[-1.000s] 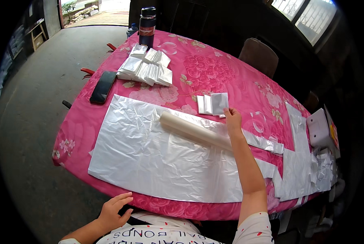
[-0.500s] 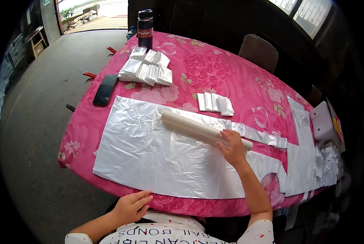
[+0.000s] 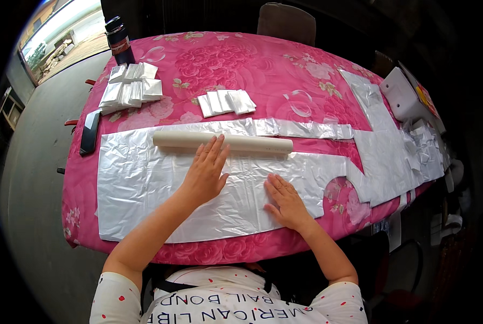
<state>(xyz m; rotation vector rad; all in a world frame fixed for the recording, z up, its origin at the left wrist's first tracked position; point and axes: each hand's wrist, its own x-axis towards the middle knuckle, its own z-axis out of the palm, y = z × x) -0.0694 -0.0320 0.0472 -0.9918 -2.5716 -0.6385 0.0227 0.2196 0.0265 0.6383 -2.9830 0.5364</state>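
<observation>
As two hands [image 3: 203, 171] [image 3: 287, 204] extend over white plastic [image 3: 144, 175], the left touches one tube [image 3: 257, 144].

A bright doorway [image 3: 64, 42] opens beyond grey floor [image 3: 36, 146]

"How does your tube [image 3: 256, 143] lie?"
"You have it straight, smooth and pale cream, running left to right across the far part of your plastic sheet [image 3: 242, 201], its right end slightly nearer you."
"And your sheet?"
"Silvery white, spread flat before you, creased all over, with a rounded cut-out at its near right."
</observation>
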